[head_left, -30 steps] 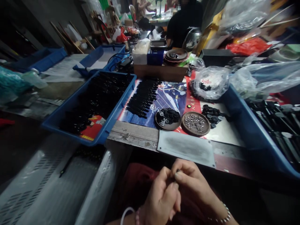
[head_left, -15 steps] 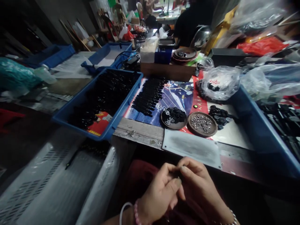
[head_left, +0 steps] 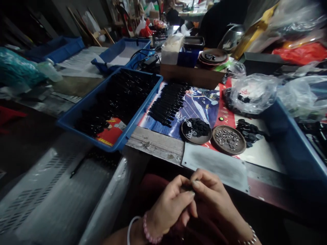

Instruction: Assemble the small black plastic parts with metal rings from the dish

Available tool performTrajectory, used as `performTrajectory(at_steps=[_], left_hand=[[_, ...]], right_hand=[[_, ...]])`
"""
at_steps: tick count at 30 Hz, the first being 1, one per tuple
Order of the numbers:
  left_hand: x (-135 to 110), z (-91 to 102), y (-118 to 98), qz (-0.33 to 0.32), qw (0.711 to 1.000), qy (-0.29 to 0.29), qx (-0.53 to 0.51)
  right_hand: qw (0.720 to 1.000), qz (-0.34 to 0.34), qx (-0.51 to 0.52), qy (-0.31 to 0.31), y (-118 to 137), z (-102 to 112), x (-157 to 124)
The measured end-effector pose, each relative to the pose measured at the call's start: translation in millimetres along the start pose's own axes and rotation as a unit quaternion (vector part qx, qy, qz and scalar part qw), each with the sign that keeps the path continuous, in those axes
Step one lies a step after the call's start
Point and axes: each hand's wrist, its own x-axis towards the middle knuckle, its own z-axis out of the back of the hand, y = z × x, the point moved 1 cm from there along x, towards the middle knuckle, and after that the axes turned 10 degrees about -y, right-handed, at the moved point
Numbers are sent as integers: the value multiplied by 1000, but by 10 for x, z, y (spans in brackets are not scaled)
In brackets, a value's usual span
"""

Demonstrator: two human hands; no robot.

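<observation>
My left hand and my right hand meet low in the view, over my lap and just in front of the bench edge. Both are closed in a pinch on a small dark part held between the fingertips; I cannot make out what it is. Just beyond them a grey metal plate lies on the bench. Behind it stand two small round dishes, one with black pieces and one with small silvery pieces. A row of black sticks lies on a printed sheet.
A blue tray of black parts sits at the left, another blue tray at the right. Plastic bags, a wooden box and clutter fill the back. A person in black sits far off. White perforated panels lie lower left.
The view has drifted so the bench things sit further right and lower. My hands stay pinched together on the small part, with the fingers shifting slightly.
</observation>
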Motion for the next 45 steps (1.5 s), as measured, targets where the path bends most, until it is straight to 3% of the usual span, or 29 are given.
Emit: performTrajectory(at_steps=[5,10,14,16,20,23,26,31,35,39,42,44,45], left_hand=[[27,65,1,8,1000,-4,-2],[53,29,141,50,988,47,-141],[41,15,173,52,977,13,-207],[6,27,143,26,984,4,-174],[-86,39,105,-7,997,22,-72],[-129,40,109,-34,998,-7,-50],[-138,46,97,-41,998,4,-41],[-137,88,4,-23,999,31,-35],[-112,90,-110,-29,1000,7,-6],[-43,81,-213,-42,996,-8,78],[3,109,-249,-40,995,-9,93],[22,146,-266,-39,995,-10,90],[28,168,-279,-38,995,-13,89]], right_hand=[[993,68,-83,-43,-26,23,44],[999,-32,-3,-18,-54,-86,101],[998,-56,1,-32,-55,-166,138],[999,-33,-18,-35,-60,-164,124],[999,9,-47,24,-51,-114,49],[991,89,-104,11,14,-85,1],[982,132,-137,-2,76,-70,-9],[988,99,-119,15,64,-14,34],[996,47,-43,55,75,-31,38],[994,53,-77,60,174,-82,52],[975,118,-185,38,271,-81,90],[935,186,-300,36,353,-70,117],[902,227,-364,44,402,-72,128]])
